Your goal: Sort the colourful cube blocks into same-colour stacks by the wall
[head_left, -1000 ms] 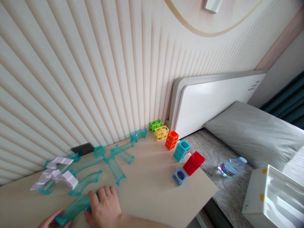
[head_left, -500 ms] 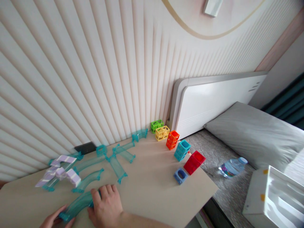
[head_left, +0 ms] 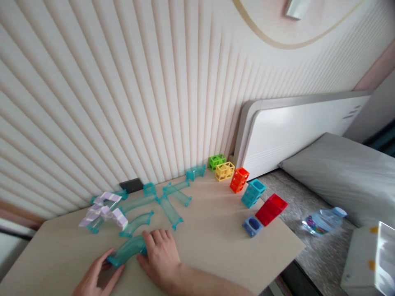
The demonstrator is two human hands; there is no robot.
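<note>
A curved, see-through teal track piece (head_left: 128,249) is held between my two hands low over the near left of the table. My left hand (head_left: 98,274) grips its left end, thumb and forefinger on either side. Closed around the other end is my right hand (head_left: 162,255), its fingers partly covering that end. Just beyond lies another curved teal track piece (head_left: 137,223). Several more teal pieces, including a straight track piece (head_left: 170,211), rest behind it. To the left is a pile of purple-and-white striped pieces (head_left: 105,211) on top of teal tracks.
Along the table's (head_left: 210,246) right side stand a green block (head_left: 217,162), yellow block (head_left: 225,171), orange block (head_left: 239,179), teal block (head_left: 253,193), red block (head_left: 271,209) and blue block (head_left: 253,225). A black flat object (head_left: 131,185) is by the wall. A bottle (head_left: 324,221) lies on the bed.
The view has swung left, so everything appears farther right. Both hands still hold the curved track piece, now slightly closer to the tracks behind it. The other pieces keep their places.
</note>
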